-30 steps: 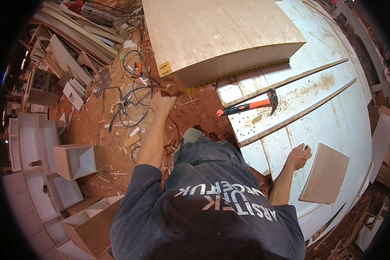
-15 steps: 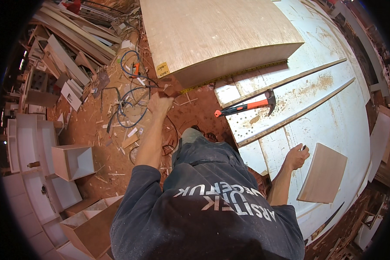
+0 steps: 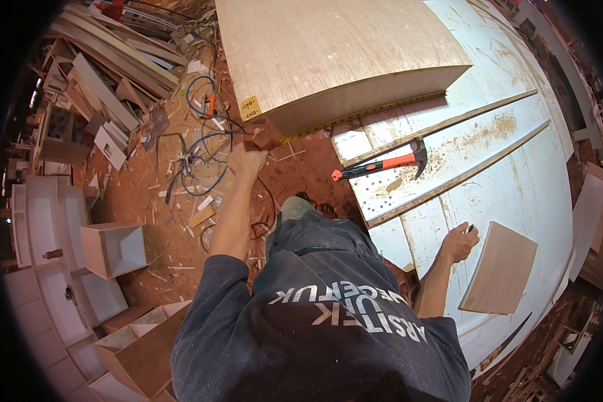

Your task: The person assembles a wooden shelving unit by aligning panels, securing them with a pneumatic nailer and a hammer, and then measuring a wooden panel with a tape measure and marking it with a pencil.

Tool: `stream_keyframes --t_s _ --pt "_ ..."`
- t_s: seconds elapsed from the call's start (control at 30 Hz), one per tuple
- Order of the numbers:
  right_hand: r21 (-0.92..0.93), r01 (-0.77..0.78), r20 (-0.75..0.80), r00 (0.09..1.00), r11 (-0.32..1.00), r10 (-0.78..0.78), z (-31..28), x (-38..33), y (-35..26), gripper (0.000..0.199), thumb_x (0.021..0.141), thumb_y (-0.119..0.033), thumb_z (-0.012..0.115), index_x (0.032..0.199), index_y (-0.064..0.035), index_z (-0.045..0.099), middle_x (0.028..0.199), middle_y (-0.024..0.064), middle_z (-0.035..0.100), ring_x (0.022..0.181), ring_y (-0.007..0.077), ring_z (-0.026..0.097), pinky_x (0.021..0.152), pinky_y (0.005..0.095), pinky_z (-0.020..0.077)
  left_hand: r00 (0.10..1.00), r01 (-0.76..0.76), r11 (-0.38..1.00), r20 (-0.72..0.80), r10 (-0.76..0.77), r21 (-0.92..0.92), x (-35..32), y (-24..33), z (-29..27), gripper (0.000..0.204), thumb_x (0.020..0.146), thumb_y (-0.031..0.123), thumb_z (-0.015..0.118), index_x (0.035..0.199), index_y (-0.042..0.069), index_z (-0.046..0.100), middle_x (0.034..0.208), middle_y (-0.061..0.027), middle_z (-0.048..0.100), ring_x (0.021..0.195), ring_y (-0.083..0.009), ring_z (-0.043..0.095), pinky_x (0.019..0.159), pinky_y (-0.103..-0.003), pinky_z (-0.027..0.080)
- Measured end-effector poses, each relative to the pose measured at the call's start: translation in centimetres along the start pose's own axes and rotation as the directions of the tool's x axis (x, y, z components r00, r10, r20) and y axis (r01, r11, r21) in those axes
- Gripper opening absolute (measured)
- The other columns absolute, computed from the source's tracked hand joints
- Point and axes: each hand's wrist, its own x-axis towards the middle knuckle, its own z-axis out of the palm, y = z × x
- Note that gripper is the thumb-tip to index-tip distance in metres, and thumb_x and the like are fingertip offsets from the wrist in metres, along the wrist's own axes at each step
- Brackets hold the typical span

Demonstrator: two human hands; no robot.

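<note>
A large plywood box (image 3: 342,50) lies across the worktable with its panel face up. Along its near lower edge runs a yellow tape measure (image 3: 355,116), drawn out straight. My left hand (image 3: 248,161) is closed round the tape's left end, just off the box's corner; the fingers partly hide what they grip. Over the white table, my right hand (image 3: 459,243) is curled round a small dark pen-like thing (image 3: 471,228), of which only the tip shows. Beside that hand lies a loose wooden board (image 3: 500,269). A claw hammer (image 3: 395,162) with an orange and black handle rests between the hands.
Two narrow strips (image 3: 469,171) lie across the white worktable (image 3: 409,248). To the left, a blue hose (image 3: 211,184) coils on a floor strewn with scraps. Open cabinet boxes (image 3: 114,249) stand at the left, and stacked boards (image 3: 114,63) lean farther back.
</note>
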Motion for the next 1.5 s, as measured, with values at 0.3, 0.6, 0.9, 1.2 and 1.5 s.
stream_keyframes --t_s 0.3,0.6,0.9,1.2,1.5 --pt "0.004 0.004 0.002 1.000 1.000 -0.004 0.0 0.0 0.1 0.042 0.102 -0.039 0.052 0.130 -0.0090 0.060 0.126 0.0155 0.061 0.099 0.0414 0.070 0.086 0.0534 0.0546 0.998 0.048 0.999 0.048 -0.048 0.002 0.5 -0.4 0.4 0.070 0.074 0.070 0.074 0.100 0.005 0.079 0.098 -0.0240 0.075 0.097 -0.0414 0.072 0.081 -0.049 0.056" --pt "0.017 0.000 -0.002 1.000 1.000 0.000 0.1 0.0 0.1 0.044 0.102 -0.042 0.052 0.130 -0.0094 0.060 0.127 0.0153 0.061 0.101 0.0419 0.070 0.088 0.0536 0.0538 0.995 0.099 0.995 0.029 -0.098 -0.021 0.7 -0.7 0.9 0.068 0.073 0.069 0.076 0.106 0.010 0.078 0.106 -0.0220 0.075 0.104 -0.0413 0.070 0.088 -0.048 0.055" --pt "-0.018 0.003 0.005 1.000 1.000 -0.003 0.1 0.0 0.1 0.042 0.103 -0.041 0.051 0.130 -0.0093 0.060 0.126 0.0149 0.061 0.099 0.0401 0.071 0.086 0.0524 0.0560 0.998 0.048 0.999 0.029 -0.047 -0.013 0.5 -0.6 0.8 0.069 0.080 0.072 0.067 0.106 0.008 0.078 0.103 -0.0243 0.074 0.103 -0.0433 0.070 0.086 -0.049 0.055" --pt "0.002 -0.008 0.007 1.000 1.000 0.008 0.2 0.1 0.1 0.043 0.102 -0.042 0.051 0.130 -0.0100 0.060 0.125 0.0150 0.061 0.100 0.0421 0.070 0.086 0.0541 0.0543 0.998 0.064 0.998 0.017 -0.064 -0.021 0.7 -0.9 1.2 0.071 0.076 0.072 0.071 0.104 0.007 0.078 0.102 -0.0246 0.074 0.102 -0.0428 0.070 0.086 -0.049 0.055" --pt "0.010 -0.011 0.007 1.000 1.000 0.011 0.1 0.0 0.1 0.044 0.102 -0.042 0.051 0.130 -0.0099 0.060 0.125 0.0152 0.061 0.101 0.0421 0.069 0.087 0.0538 0.0542 0.997 0.073 0.997 0.038 -0.072 -0.036 0.2 -0.3 0.2 0.072 0.073 0.070 0.076 0.106 0.006 0.078 0.104 -0.0240 0.074 0.103 -0.0418 0.070 0.086 -0.049 0.055"
